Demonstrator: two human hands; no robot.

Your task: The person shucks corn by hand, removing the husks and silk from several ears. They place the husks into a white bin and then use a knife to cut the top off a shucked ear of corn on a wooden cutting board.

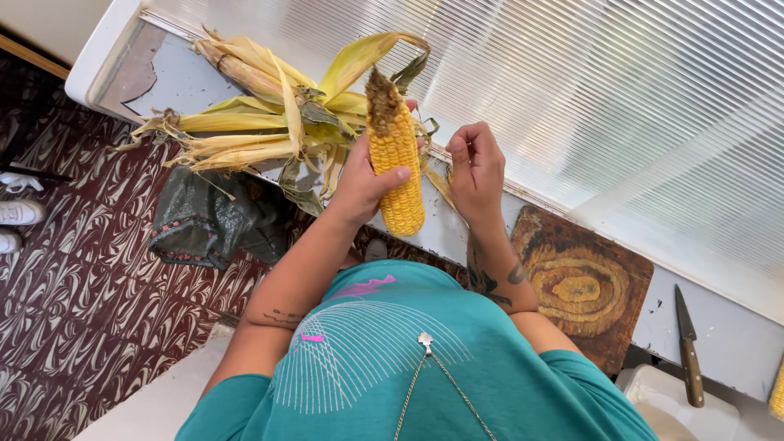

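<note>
My left hand (359,181) is wrapped around a husked yellow corn cob (398,155) and holds it upright over the grey counter edge (441,233). The cob's tip is brown and dried. My right hand (475,167) hovers just right of the cob with its fingers curled and pinched together. Whether something thin sits between the fingertips is unclear. A narrow husk strip (438,184) lies between the cob and my right hand.
A pile of peeled husks (261,122) lies on the counter behind the cob. A round-grained wooden cutting board (584,286), a wooden-handled knife (690,351), a white container (678,400) and another cob (777,392) are to the right. A dark green bag (204,220) sits on the patterned floor.
</note>
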